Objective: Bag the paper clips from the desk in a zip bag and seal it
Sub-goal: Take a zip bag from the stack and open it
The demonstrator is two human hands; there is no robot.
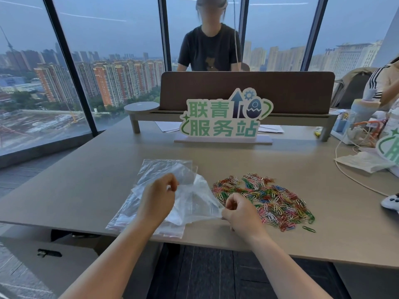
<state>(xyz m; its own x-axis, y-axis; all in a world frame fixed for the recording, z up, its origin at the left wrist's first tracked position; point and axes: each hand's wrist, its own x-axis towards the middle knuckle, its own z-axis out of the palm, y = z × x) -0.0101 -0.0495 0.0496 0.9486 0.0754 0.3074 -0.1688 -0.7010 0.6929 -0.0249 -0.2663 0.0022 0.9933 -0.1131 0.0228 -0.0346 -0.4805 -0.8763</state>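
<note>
A clear zip bag (192, 201) is lifted a little off the desk (86, 190), stretched between both hands. My left hand (158, 197) pinches its upper left edge and my right hand (239, 209) pinches its right edge. Under the bag lies a flat stack of more clear zip bags (155, 169), reaching to the desk's front edge. Just right of my right hand spreads a wide pile of coloured paper clips (272, 197). One green clip (309, 229) lies apart at the pile's lower right.
A green and white standing sign (224, 117) stands behind the pile, before a brown divider (248, 89) and a person seated opposite. Cables, bottles, papers and a white controller (390, 202) crowd the right side. Windows lie left.
</note>
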